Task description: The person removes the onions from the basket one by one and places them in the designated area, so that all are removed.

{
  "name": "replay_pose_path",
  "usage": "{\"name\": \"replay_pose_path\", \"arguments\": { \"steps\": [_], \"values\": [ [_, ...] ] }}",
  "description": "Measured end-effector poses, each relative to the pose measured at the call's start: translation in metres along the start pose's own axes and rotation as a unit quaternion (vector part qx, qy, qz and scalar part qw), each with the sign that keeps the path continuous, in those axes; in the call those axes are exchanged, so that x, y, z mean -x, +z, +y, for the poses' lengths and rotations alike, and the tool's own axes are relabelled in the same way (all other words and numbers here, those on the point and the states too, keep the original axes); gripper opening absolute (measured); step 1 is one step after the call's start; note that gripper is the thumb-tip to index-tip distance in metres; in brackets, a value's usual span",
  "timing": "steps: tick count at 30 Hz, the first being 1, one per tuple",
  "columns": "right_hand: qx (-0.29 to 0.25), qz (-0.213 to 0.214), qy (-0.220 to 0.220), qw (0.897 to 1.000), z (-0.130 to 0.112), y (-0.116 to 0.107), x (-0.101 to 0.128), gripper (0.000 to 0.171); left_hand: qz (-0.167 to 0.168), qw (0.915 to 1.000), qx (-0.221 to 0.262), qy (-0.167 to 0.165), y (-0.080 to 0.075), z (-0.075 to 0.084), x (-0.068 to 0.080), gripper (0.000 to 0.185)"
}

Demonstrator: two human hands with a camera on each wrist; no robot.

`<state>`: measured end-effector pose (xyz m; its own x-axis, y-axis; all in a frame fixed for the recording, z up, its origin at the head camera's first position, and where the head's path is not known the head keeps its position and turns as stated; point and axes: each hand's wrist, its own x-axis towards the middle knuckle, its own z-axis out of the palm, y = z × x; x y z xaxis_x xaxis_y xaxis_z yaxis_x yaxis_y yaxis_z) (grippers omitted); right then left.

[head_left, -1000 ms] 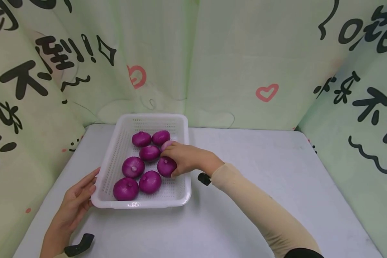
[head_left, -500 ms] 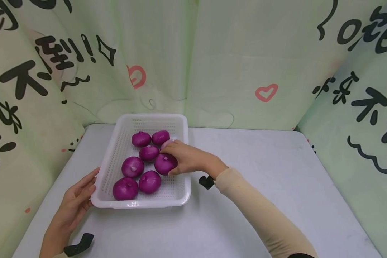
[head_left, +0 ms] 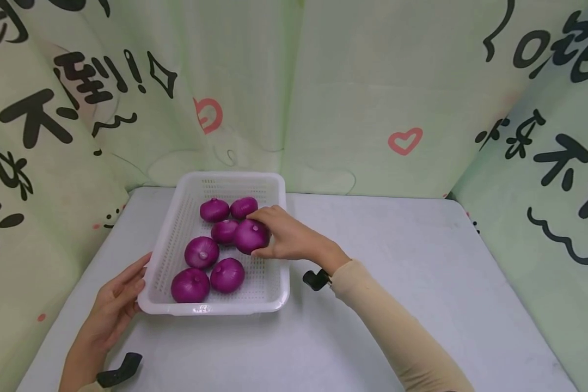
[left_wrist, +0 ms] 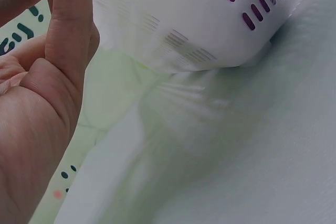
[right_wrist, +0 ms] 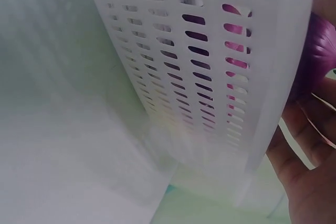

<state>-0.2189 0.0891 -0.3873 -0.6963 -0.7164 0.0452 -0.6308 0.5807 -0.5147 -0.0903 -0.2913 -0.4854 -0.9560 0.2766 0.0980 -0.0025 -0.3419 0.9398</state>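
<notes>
A white perforated plastic basket (head_left: 269,294) holds several purple-skinned red onions, two of them at its near end, a left onion (head_left: 190,285) and a right onion (head_left: 227,275). With thumb and fingers spread round another red onion (head_left: 252,236), my right hand (head_left: 289,234) grips it over the basket's right half. In the right wrist view, that hand's fingers (right_wrist: 315,135) show beyond the basket's slotted side wall. My left hand (head_left: 115,305) touches the basket's left rim near the front corner, its fingers extended along the outside. An onion behind my right hand is hidden.
The basket stands on a white-covered table (head_left: 397,261), toward its far left part. A pale green curtain (head_left: 343,109) with black writing and red hearts closes off the back and both sides. Black wrist-camera mounts sit at both wrists.
My right hand has raised its onion and shifted it slightly away from me, and it now overlaps the middle onion. The left hand and the basket have stayed in place.
</notes>
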Motion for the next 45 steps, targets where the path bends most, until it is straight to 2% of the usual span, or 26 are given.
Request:
{"name": "replay_pose_path", "arguments": {
  "steps": [7, 17, 22, 30, 45],
  "values": [
    [-0.016, 0.035, 0.003, 0.999, 0.001, -0.003, 0.004, 0.076, -0.002, 1.0, 0.004, 0.001, -0.001, -0.001, 0.001, 0.054],
    [-0.086, 0.091, 0.02, 0.992, 0.007, -0.014, 0.008, 0.073, 0.006, 0.9998, -0.014, -0.015, 0.0, 0.0, 0.001, 0.055],
    [-0.077, 0.1, 0.033, 0.991, 0.011, -0.017, 0.01, 0.075, 0.018, 0.9993, -0.025, -0.023, 0.001, 0.001, 0.001, 0.054],
    [-0.073, 0.128, 0.045, 0.988, 0.023, -0.017, 0.013, 0.076, 0.002, 1.0, 0.0, -0.007, 0.0, 0.001, 0.0, 0.054],
    [-0.089, 0.196, 0.081, 0.973, 0.039, -0.016, 0.023, 0.074, 0.004, 1.0, 0.008, -0.004, -0.001, -0.001, 0.0, 0.054]
  ]
}}
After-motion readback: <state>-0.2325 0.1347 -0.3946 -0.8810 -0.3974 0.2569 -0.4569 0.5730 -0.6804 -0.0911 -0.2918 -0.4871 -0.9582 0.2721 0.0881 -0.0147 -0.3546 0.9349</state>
